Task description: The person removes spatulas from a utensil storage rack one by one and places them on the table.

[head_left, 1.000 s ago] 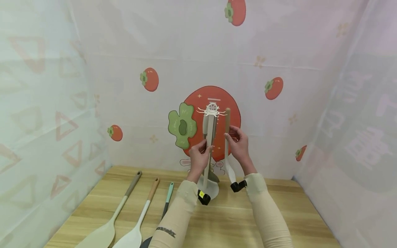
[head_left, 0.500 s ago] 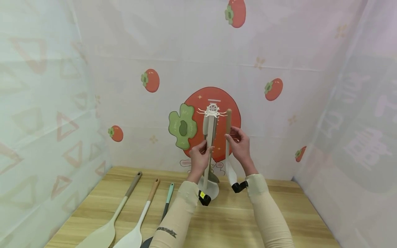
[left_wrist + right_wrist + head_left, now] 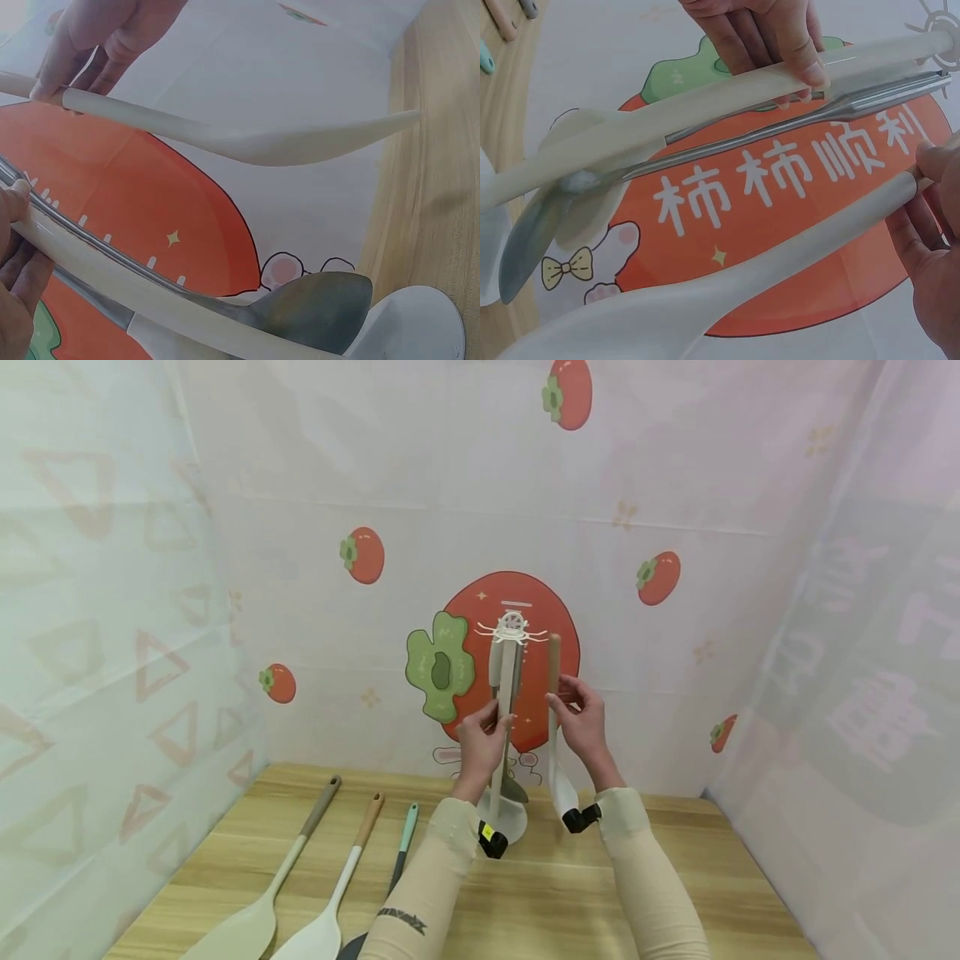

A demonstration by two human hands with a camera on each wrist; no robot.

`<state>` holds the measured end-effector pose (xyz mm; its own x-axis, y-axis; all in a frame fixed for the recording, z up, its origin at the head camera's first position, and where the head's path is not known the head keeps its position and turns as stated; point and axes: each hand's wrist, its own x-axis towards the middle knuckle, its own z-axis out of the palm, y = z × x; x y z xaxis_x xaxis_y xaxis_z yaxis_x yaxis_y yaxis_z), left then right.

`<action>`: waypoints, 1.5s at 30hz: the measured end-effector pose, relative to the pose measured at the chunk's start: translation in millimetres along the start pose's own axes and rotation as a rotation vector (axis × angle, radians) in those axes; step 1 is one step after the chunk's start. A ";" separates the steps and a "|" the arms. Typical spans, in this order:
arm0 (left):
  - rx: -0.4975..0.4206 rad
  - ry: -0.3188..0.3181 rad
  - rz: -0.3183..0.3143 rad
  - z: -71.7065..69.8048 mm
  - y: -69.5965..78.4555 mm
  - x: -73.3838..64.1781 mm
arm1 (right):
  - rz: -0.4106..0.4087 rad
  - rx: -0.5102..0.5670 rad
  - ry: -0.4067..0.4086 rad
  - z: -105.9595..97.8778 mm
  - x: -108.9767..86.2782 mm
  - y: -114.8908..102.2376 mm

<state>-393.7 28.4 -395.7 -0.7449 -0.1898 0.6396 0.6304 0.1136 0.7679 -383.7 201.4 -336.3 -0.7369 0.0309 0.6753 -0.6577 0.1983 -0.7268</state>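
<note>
My left hand [image 3: 482, 747] grips the off-white post [image 3: 507, 681] of a utensil stand, thumb and fingers around it. At its top is a ring of hooks [image 3: 513, 633]. A metal spoon [image 3: 322, 304] with a steel handle and an off-white utensil [image 3: 592, 206] with a broad head hang along the post. My right hand [image 3: 585, 722] pinches a white spoon [image 3: 562, 785] where its tan handle meets the white shaft. The spoon hangs upright, head down, to the right of the post, its handle top close beside the hook tips in the head view.
On the wooden table [image 3: 600, 893] at left lie a beige turner [image 3: 243, 927], a white turner [image 3: 318, 935] and a dark utensil with a mint handle [image 3: 409, 827]. The stand's round white base [image 3: 513, 822] rests on the table. A printed cloth backdrop [image 3: 442, 468] rises behind.
My right hand has lowered the white spoon slightly, and its head has turned. The left hand keeps its hold on the post.
</note>
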 end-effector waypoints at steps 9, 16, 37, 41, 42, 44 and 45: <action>0.008 -0.004 -0.002 0.0 -1.2 1.3 | 0.014 -0.006 0.017 -5.6 -2.8 2.7; 0.007 -0.005 0.002 -0.9 -1.5 1.2 | 0.058 -0.048 0.038 -11.1 -8.0 3.9; 0.002 -0.005 0.009 -0.5 -1.2 -0.1 | 0.107 -0.165 0.087 -24.8 -16.3 37.1; 0.001 -0.003 0.021 0.0 -1.9 0.1 | 0.149 -0.204 0.102 -27.5 -17.3 53.0; -0.002 -0.003 0.023 0.1 -2.0 0.0 | 0.159 -0.211 0.106 -28.1 -18.2 54.2; 0.000 -0.002 0.027 -1.1 -2.3 -0.4 | 0.181 -0.224 0.102 -28.3 -20.9 56.2; 0.003 -0.003 0.027 -1.8 -2.1 -0.7 | 0.194 -0.231 0.097 -28.3 -22.3 56.5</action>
<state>-394.1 26.5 -397.8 -0.7283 -0.1842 0.6600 0.6495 0.1212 0.7506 -400.0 239.6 -388.9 -0.8195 0.1812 0.5437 -0.4452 0.3961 -0.8031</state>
